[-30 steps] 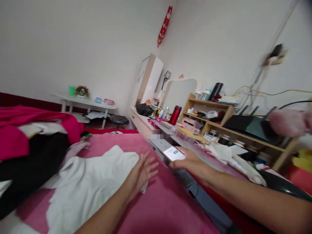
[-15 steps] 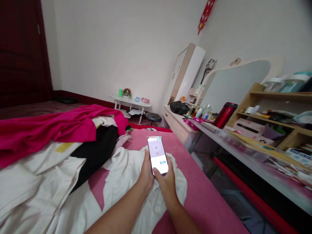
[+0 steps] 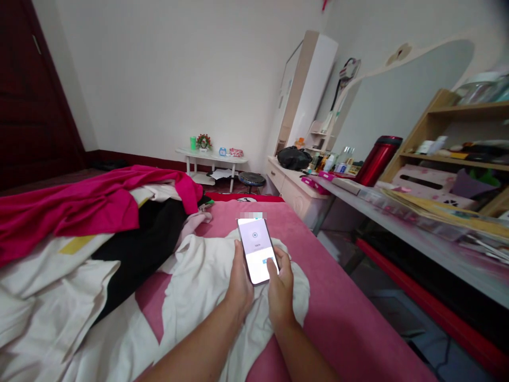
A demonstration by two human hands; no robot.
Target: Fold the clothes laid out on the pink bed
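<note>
A smartphone (image 3: 256, 244) with a lit white and pale purple screen is held upright between my two hands. My left hand (image 3: 239, 278) grips its left edge, the thumb lying along the side. On the right edge, my right hand (image 3: 282, 286) wraps its fingers round the phone while its thumb rests on the small blue button on the screen. The fingers behind the phone are hidden. Below my hands a crumpled white garment (image 3: 199, 281) lies on the pink bedspread (image 3: 338, 318).
To the left is a heap of clothes with a pink garment (image 3: 99, 204) and a black one (image 3: 147, 244). At right stands a cluttered desk with a red thermos (image 3: 377, 162) and a wooden shelf (image 3: 421, 127). A low white table (image 3: 214, 159) and a round stool (image 3: 252, 179) are farther off.
My right thumb has moved up the screen from its lower left part to the blue button. The camera view has tilted and shifted slightly. Both hands keep hold of the smartphone.
</note>
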